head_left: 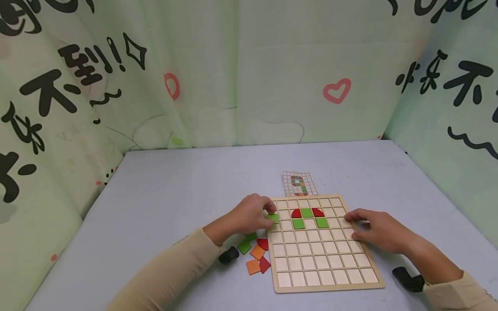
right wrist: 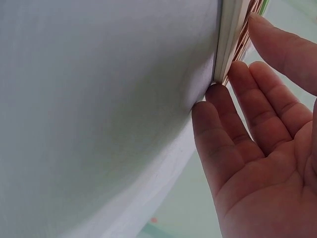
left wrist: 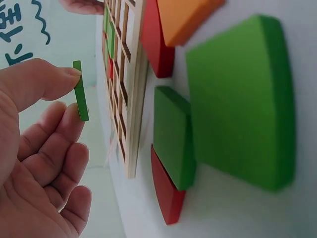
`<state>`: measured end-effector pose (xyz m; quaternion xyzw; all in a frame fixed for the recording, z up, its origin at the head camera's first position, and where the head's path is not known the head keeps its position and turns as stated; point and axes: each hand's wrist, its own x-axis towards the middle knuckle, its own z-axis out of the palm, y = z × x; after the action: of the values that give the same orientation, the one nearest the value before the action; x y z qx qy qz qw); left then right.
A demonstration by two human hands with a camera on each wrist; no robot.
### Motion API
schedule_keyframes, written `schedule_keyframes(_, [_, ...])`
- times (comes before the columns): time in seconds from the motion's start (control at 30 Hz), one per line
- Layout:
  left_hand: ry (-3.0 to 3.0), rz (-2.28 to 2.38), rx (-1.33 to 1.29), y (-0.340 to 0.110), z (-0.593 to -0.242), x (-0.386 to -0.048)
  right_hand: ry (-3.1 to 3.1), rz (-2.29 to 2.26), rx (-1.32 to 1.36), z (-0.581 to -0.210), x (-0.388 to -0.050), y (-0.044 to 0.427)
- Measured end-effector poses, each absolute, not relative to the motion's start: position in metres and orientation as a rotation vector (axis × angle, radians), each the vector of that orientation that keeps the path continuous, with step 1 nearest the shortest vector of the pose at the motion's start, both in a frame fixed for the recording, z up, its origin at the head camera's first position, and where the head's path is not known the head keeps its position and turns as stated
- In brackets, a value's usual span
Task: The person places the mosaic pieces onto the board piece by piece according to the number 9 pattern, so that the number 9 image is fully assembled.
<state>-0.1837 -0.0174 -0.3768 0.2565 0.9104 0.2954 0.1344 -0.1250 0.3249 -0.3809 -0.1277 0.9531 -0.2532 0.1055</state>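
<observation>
My left hand pinches a small green square tile between thumb and fingertip, over the left edge of a wooden grid board. On the right, my right hand rests its fingertips against the board's right rim, the fingers fairly straight. The board's upper cells hold a red rounded tile, a green tile and another red rounded tile in a row. Below them sit a left green tile and a right green tile.
Left of the board lie several loose tiles, among them a green tile, an orange tile and a red tile. A printed pattern card lies behind the board. Printed curtains stand around the white table.
</observation>
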Motion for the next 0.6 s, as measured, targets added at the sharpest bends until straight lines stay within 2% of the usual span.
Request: schedule_keyframes(0.6, [2.596, 0.859, 0.883, 0.017, -0.368, -0.176, 2.821, -0.753, -0.395, -0.381, -0.125, 0.325])
